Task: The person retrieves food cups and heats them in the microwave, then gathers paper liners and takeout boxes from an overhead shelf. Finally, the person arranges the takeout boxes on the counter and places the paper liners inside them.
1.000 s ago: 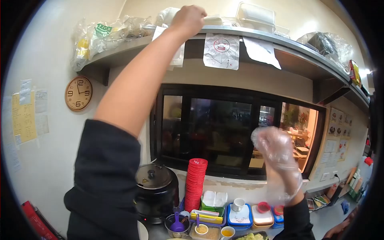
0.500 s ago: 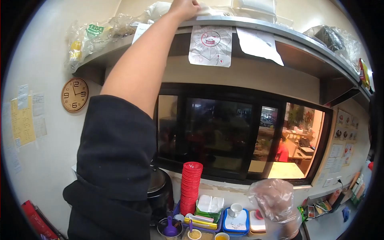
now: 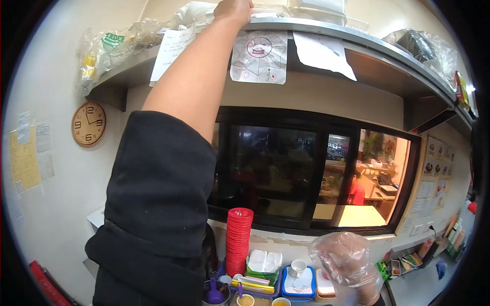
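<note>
My bare left hand (image 3: 234,11) is raised to the top shelf (image 3: 316,26), its fingers bent at white, thin material on the shelf; what they hold, if anything, is hidden. Below that hand a paper with a red round print (image 3: 259,56) hangs from the shelf edge. My right hand (image 3: 347,260), in a clear plastic glove, is low at the right, beside the blue-rimmed container (image 3: 299,281) that has a white cup (image 3: 297,268) on its lid. The glove's folds blur its fingers, and nothing held is visible.
A tall stack of red bowls (image 3: 239,242) stands under the dark window (image 3: 270,168). Near it are a purple scoop (image 3: 213,293) and a cup of yellow liquid (image 3: 280,302). A wall clock (image 3: 89,124) hangs left. Beyond the glass is a person in red (image 3: 356,189).
My left hand has moved slightly left and up along the shelf. My right hand has come down from in front of the window to the containers. The view has shifted.
</note>
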A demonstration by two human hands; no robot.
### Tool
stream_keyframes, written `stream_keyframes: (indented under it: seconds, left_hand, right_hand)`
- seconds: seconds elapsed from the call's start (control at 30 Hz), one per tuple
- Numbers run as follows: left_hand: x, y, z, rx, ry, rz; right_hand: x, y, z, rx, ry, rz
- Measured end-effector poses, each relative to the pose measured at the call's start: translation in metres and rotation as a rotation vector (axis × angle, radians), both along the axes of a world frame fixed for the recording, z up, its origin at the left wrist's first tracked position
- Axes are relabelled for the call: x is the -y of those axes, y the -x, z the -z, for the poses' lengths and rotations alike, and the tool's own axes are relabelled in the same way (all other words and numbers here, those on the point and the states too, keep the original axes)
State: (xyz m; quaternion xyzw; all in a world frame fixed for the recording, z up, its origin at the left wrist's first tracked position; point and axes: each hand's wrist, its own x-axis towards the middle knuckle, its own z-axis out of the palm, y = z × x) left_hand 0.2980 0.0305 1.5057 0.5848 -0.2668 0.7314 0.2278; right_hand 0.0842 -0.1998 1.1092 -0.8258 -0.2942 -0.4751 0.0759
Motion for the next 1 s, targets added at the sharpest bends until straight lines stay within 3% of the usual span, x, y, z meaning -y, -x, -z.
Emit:
stream_keyframes:
  seconds: [0.13, 0.23, 0.33, 0.43, 0.5, 0.53, 0.63, 0.73, 0.8, 0.87, 0.97, 1.0]
  left_hand:
    - [0.008, 0.003, 0.002, -0.045, 0.051, -0.125]
    - [0.013, 0.004, 0.016, 0.153, 0.232, -0.108]
    - [0.003, 0.006, 0.022, 0.317, 0.302, -0.282]
    - [-0.012, 0.006, 0.017, 0.373, 0.25, -0.13]
    - [-0.02, 0.008, 0.016, 0.321, 0.009, 0.002]
    - [-0.021, 0.011, 0.018, 0.318, 0.005, 0.0]
    - [-0.026, 0.019, 0.021, 0.096, -0.076, 0.05]
    - [-0.031, 0.03, 0.023, 0.223, 0.001, -0.064]
    - [-0.037, 0.043, 0.022, 0.686, 0.247, -0.031]
    - [-0.041, 0.08, 0.051, 0.72, 0.268, 0.177]
    - [-0.044, 0.135, 0.145, 0.395, 0.049, 0.396]
    - [-0.047, 0.137, 0.183, 0.246, 0.085, 0.353]
  right_hand:
    - [0.003, 0.002, 0.005, -0.014, -0.006, 0.011]
    - [0.005, 0.003, 0.007, -0.018, -0.008, 0.021]
    - [0.006, 0.004, 0.01, -0.027, -0.011, 0.029]
    - [0.003, 0.003, 0.012, -0.035, -0.016, 0.028]
    - [0.003, 0.005, 0.017, -0.039, -0.02, 0.027]
    - [0.001, 0.005, 0.017, -0.042, -0.023, 0.027]
    - [-0.011, 0.006, 0.015, -0.038, -0.013, 0.04]
    - [-0.019, 0.016, 0.009, -0.026, 0.022, 0.058]
    - [-0.019, 0.022, 0.009, -0.046, 0.021, 0.053]
    - [-0.024, 0.026, 0.015, 0.019, -0.047, 0.055]
    - [-0.049, 0.04, 0.016, -0.008, -0.293, 0.022]
    - [-0.058, 0.034, 0.027, -0.049, -0.479, -0.145]
